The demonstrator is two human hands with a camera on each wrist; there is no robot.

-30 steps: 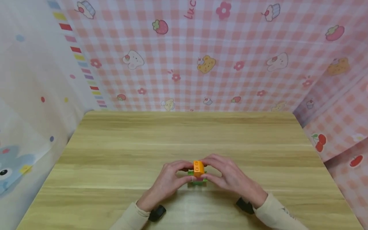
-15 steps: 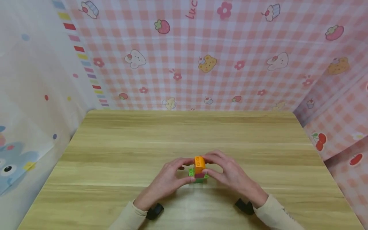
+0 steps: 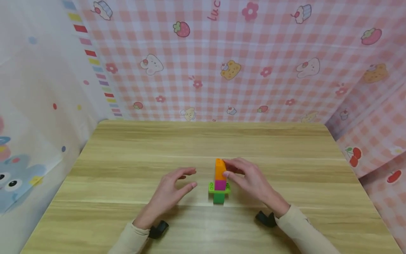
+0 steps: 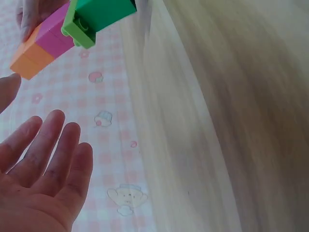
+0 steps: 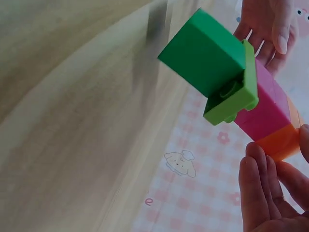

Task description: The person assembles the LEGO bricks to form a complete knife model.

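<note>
A stack of toy building bricks stands upright at the table's middle front. At its bottom is a green brick (image 3: 219, 197), with a wider lime-green plate (image 3: 211, 188) above it. A magenta brick (image 3: 220, 185) comes above the plate, topped by an orange brick (image 3: 220, 172) with a sloped face. My right hand (image 3: 250, 178) pinches the orange part between thumb and fingers, from the right side. Left of the stack and apart from it, my left hand (image 3: 171, 187) is held with fingers spread and relaxed; its palm (image 4: 34, 203) holds nothing.
The wooden table (image 3: 127, 151) reaches back to a pink checked cloth (image 3: 203, 91) with printed cartoons. A pale cloth (image 3: 38, 88) hangs at the left. Black wrist devices (image 3: 158, 229) sit at both cuffs.
My left hand has let go of the bricks and moved away to the left. My right hand still holds the orange brick, now a little farther from me; more of the stack shows.
</note>
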